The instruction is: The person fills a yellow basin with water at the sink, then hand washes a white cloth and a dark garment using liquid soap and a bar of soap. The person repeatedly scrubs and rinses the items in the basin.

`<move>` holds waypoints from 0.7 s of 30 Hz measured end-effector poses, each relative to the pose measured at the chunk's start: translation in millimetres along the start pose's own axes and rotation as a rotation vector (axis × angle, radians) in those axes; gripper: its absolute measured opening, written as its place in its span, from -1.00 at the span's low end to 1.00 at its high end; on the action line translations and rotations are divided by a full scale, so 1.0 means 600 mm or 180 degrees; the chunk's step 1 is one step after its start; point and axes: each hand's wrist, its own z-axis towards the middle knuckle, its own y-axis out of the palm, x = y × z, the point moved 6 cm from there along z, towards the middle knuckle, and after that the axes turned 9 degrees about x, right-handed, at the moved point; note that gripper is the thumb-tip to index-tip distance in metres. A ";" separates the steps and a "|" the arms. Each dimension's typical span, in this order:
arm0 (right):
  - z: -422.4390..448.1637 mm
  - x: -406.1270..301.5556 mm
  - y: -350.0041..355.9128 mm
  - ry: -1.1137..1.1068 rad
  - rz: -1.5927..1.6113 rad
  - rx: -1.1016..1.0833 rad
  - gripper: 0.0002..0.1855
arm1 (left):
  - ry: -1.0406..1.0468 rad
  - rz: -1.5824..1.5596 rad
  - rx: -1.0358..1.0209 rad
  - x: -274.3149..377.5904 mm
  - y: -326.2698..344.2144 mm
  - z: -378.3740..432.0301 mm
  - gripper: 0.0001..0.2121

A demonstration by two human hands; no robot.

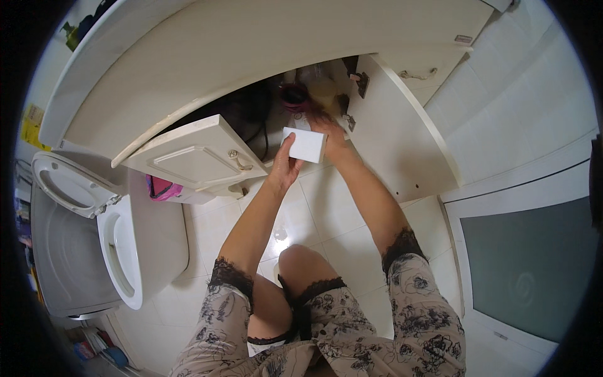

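My left hand (285,165) holds a white rectangular block (306,145), its thumb on the upper face; whether it is a sponge or a box I cannot tell. Just beyond the block, at the mouth of the cabinet, is my right hand (330,134); its fingers are blurred and partly hidden, so their grip does not show. Close past those fingers stand a dark red round container (294,96) and a bottle with yellowish contents (322,88) inside the cabinet. A dark hose or cable (265,136) hangs to their left.
Two cabinet doors stand ajar, the left one (188,155) with a metal handle and the right one (400,136) on metal hinges. A toilet (136,249) with raised lid is at the left. A framed glass door (513,268) stands at the right, above floor tiles (339,202).
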 end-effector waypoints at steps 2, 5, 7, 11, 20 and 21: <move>-0.037 0.004 0.003 -0.0075 0.0587 0.0741 -0.46 | 0.0055 -0.0113 -0.0040 -0.004 -0.003 -0.009 -0.66; -0.144 -0.018 -0.057 0.0462 0.1691 0.0855 -0.46 | -0.0172 -0.0105 -0.0225 -0.012 -0.005 -0.065 -0.67; -0.248 -0.033 -0.106 0.0686 0.1966 0.1171 -0.53 | -0.0476 0.0037 -0.0426 -0.032 -0.026 -0.083 -0.59; -0.400 -0.007 -0.277 0.0480 0.1072 0.2934 -0.75 | -0.0816 0.0362 -0.1382 -0.063 0.071 -0.216 -0.43; -0.328 0.096 -0.389 0.1490 0.3705 0.1400 -0.54 | -0.0874 0.0718 -0.1955 -0.150 0.193 -0.336 -0.22; -0.333 0.102 -0.375 0.1608 0.3504 0.1268 -0.55 | -0.0705 0.0780 -0.2039 -0.142 0.203 -0.343 -0.21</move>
